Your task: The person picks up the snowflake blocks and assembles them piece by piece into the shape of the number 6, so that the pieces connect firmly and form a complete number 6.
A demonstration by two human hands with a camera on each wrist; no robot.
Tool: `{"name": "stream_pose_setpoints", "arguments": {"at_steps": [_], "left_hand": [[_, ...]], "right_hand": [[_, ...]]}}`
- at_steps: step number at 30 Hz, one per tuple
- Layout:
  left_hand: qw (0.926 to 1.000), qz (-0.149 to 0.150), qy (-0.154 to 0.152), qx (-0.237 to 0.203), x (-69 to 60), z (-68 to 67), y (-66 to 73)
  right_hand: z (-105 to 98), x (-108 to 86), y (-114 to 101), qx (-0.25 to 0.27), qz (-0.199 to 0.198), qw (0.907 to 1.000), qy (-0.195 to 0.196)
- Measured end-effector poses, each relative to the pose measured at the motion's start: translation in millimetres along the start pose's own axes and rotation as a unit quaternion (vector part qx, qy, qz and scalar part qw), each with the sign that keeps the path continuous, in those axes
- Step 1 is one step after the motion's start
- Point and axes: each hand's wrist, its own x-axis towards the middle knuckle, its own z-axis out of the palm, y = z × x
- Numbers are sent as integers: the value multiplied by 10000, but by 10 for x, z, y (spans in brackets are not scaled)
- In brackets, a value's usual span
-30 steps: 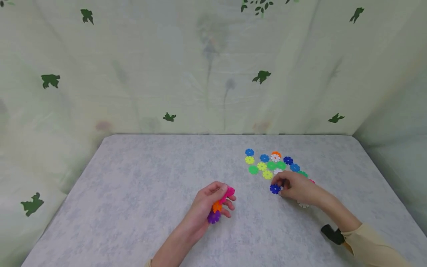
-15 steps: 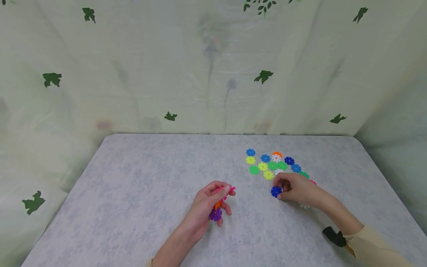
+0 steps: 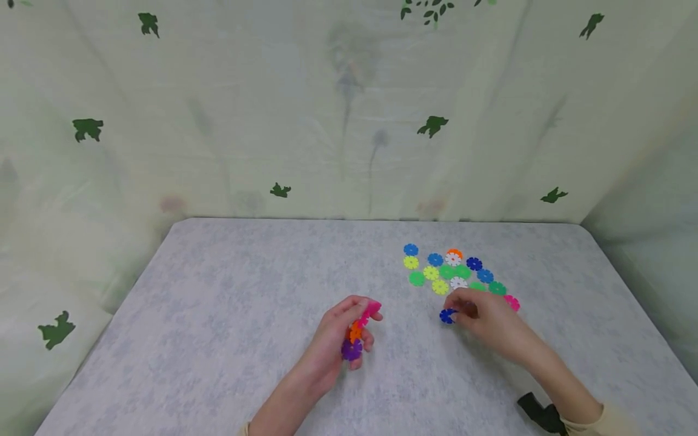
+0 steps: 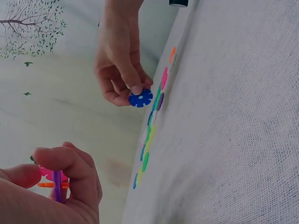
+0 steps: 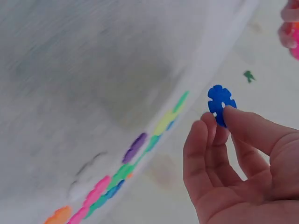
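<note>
My left hand (image 3: 331, 334) holds a joined chain of notched plastic discs: pink (image 3: 373, 307), orange (image 3: 355, 331) and purple (image 3: 351, 350). Thumb and forefinger pinch its pink end, while the other fingers curl behind. In the left wrist view the purple disc (image 4: 57, 185) shows edge-on, crossing the orange one (image 4: 46, 185). To the right, my right hand (image 3: 493, 318) pinches a single dark blue notched disc (image 3: 447, 316) by its rim. That blue disc (image 5: 221, 103) is above the table and apart from the chain. Part of the chain is hidden by my left fingers.
Loose notched discs lie flat at the back right of the grey table (image 3: 218, 290), beyond my right hand. Among them are yellow (image 3: 440, 287), green (image 3: 417, 278), white (image 3: 453, 259) and pink (image 3: 511, 303) ones. A pale patterned curtain (image 3: 305, 109) rises behind.
My right hand has drawn slightly nearer and tilted its blue disc, uncovering more loose discs behind. My left hand has turned the chain a little, and its lower fingers have shifted.
</note>
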Motion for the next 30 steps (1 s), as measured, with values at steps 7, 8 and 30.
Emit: {"name": "stream_pose_setpoints", "arguments": {"at_steps": [7,8,30], "left_hand": [[9998,-149,9,100,8,24,-7],[9998,-165,16,123,10,30,-9],[9992,-22,-392,124,-62,106,1]], "right_hand": [[65,-116,-284,852,-155,9945,590],[81,-129,-324,911,-119,9937,647],[394,-175,-729,3177,274,9438,866]]}}
